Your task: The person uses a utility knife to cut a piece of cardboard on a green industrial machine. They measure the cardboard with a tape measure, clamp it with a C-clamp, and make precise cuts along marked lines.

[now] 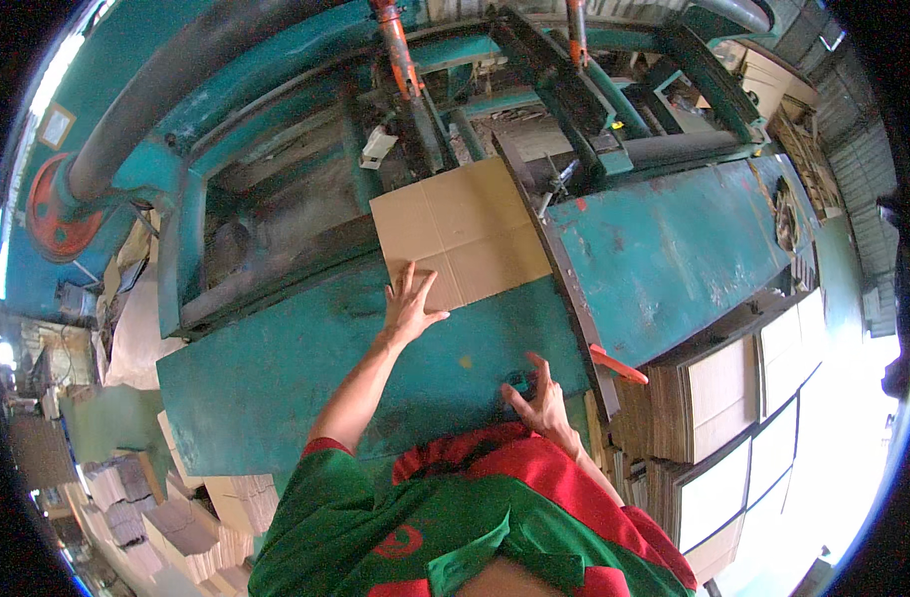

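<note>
A creased brown cardboard sheet (pixel 475 224) lies on the green metal table (pixel 276 368), its right edge along a dark metal bar (pixel 554 254). My left hand (pixel 412 306) rests on the sheet's near left corner, fingers spread and thumb at its near edge. Closer to my body, my right hand (pixel 544 406) hovers over or touches the table, and I cannot tell which. Its thumb and forefinger are apart, with nothing seen between them. Beside its fingertips is a small dark spot (pixel 519 381), too unclear to name.
Beyond the table stands a green machine frame with orange-tipped rods (pixel 400 60) and a red wheel (pixel 62 209) at left. An orange handle (pixel 619 365) juts out by the bar. Cardboard stacks stand at right (pixel 718 398) and lower left (pixel 191 527).
</note>
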`<state>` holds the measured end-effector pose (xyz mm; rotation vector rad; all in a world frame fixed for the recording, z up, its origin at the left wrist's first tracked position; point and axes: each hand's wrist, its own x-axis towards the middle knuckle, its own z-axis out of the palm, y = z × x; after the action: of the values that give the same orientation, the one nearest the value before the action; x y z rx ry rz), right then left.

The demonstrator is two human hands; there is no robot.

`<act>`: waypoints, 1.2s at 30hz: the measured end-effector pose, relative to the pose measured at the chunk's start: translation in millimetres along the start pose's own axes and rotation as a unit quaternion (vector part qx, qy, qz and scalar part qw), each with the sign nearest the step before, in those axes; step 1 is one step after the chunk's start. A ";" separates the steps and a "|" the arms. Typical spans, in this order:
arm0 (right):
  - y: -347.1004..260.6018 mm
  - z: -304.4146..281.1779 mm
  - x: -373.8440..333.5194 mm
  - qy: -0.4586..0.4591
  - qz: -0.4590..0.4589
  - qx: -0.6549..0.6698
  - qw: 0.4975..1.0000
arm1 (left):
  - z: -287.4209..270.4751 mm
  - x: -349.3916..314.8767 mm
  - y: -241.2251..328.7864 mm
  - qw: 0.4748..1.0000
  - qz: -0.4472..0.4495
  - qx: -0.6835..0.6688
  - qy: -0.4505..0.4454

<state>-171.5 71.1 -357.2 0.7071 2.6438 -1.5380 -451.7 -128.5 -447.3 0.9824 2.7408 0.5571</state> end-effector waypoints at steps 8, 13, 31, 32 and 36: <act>-3.4 3.3 -66.2 -0.004 0.070 -0.048 0.996 | 4.4 1.4 4.8 1.000 0.001 -0.018 -0.002; -9.6 12.9 -119.6 0.024 0.137 -0.070 0.988 | 13.3 3.8 0.8 0.998 0.048 -0.039 -0.003; -4.3 -13.4 -165.1 0.069 0.164 -0.031 0.983 | 4.0 1.8 -2.9 0.996 0.068 -0.050 -0.022; -4.0 -19.4 -165.7 0.075 0.155 -0.037 0.984 | 3.7 1.2 -4.1 0.998 0.056 -0.018 -0.025; 4.2 -52.3 -161.0 0.110 0.099 -0.009 0.989 | 11.3 12.8 -4.9 0.983 0.101 -0.047 0.143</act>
<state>-13.8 55.2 -297.6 1.1626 2.6305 -1.4575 -461.1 -120.6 -460.1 1.2539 2.8396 0.9207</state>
